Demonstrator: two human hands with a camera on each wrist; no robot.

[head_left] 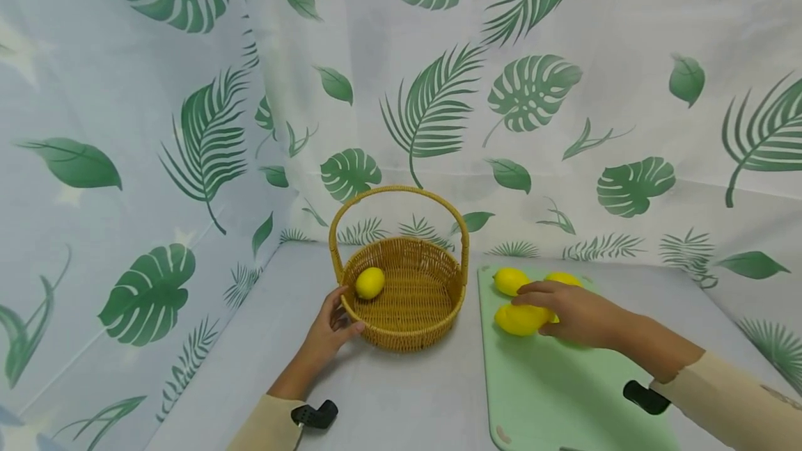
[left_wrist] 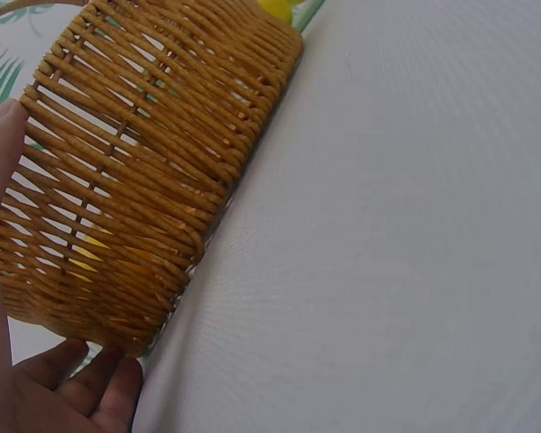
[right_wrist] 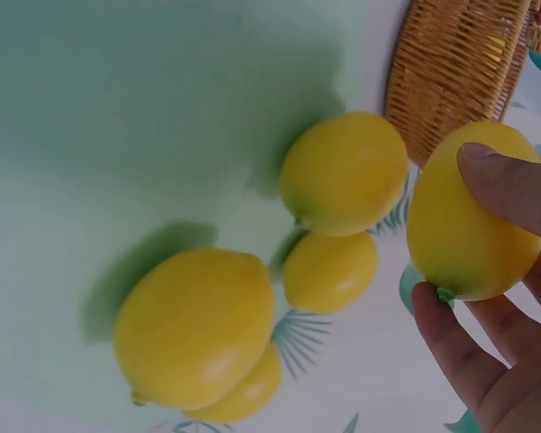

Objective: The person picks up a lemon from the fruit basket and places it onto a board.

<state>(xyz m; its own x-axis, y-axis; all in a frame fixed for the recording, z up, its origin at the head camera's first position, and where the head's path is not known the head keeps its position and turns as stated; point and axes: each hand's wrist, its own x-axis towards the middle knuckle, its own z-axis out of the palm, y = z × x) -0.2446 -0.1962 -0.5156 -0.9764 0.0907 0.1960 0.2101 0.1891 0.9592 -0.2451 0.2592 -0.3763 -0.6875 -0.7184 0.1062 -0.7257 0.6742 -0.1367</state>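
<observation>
A wicker basket (head_left: 407, 339) with a tall arched handle stands upright, one lemon (head_left: 370, 283) inside at its left. My left hand (head_left: 326, 333) holds the basket's left side, thumb toward the front and fingers round the outer wall, as the left wrist view (left_wrist: 63, 388) also shows. Over a pale green cutting board (head_left: 520, 395), my right hand (head_left: 579, 312) grips a lemon (right_wrist: 469, 216) between thumb and fingers. Several more lemons lie below, among them a near one (right_wrist: 343, 173) and a large-looking one (right_wrist: 194, 325). In the head view the hand partly hides them.
The board lies on a white-covered table (head_left: 407, 395), to the right of the basket. A leaf-printed curtain (head_left: 438, 110) hangs behind and along the left. Black wrist cameras (head_left: 315, 415) are strapped near both sleeves.
</observation>
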